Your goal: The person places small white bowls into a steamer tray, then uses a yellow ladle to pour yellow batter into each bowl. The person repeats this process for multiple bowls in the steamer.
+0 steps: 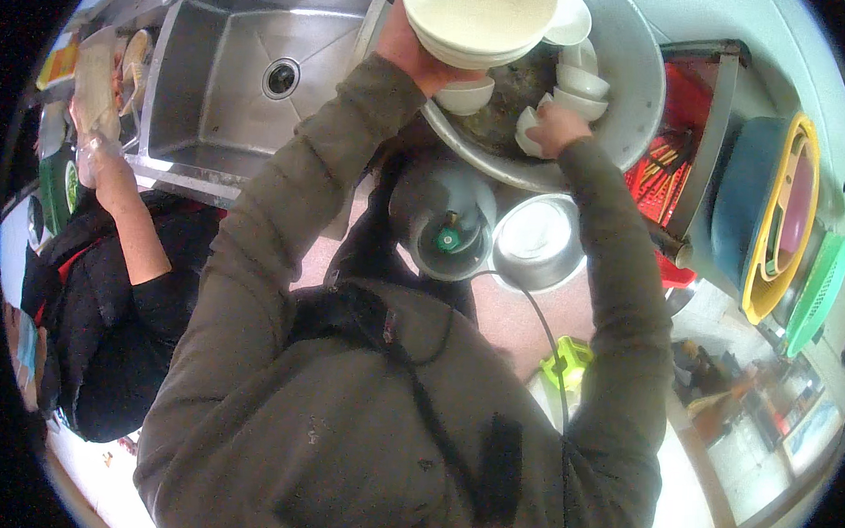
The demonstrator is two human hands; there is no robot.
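My left hand (416,54) holds a stack of large white bowls (479,28) from below and the side, over the left part of a wide metal basin (631,83). My right hand (560,129) is in the basin, its fingers closed on a small white bowl (529,131) that stands tilted. Just right of it, several small white bowls (581,82) lean together along the basin's side. Another small white bowl (467,96) sits below my left hand. Murky dark liquid (508,99) covers part of the basin's bottom. A white dish (570,19) shows behind the large bowls.
A stainless steel sink (246,111) stands left. A gas cylinder (441,216) and a metal pot (538,236) are below the basin. At right are a red basket with chopsticks (663,168) and stacked plastic basins (762,220). A co-worker's gloved hand (98,155) is far left.
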